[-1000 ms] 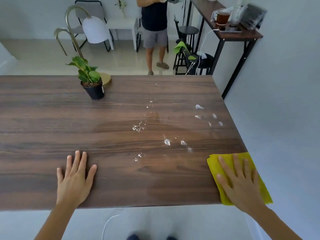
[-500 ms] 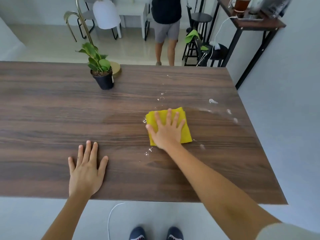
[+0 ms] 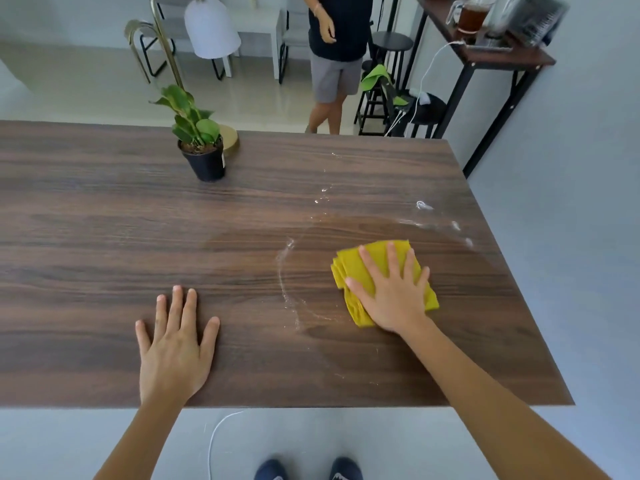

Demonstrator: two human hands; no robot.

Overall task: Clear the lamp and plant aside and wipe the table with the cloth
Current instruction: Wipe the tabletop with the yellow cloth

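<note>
The lamp (image 3: pixel 207 39) and plant (image 3: pixel 201 140) stand together at the table's (image 3: pixel 86 220) far edge, well apart from the wet patch — that clearing looks done. The right hand (image 3: pixel 394 289) lies flat with fingers spread, pressing the folded yellow cloth (image 3: pixel 349 268) onto the right half of the top. The left hand (image 3: pixel 176 348) rests open and empty near the front edge. Wiping seems partway: a curved smear (image 3: pixel 285 282) and droplets (image 3: pixel 424 205) beyond the cloth are left — likely the next area to cover.
</note>
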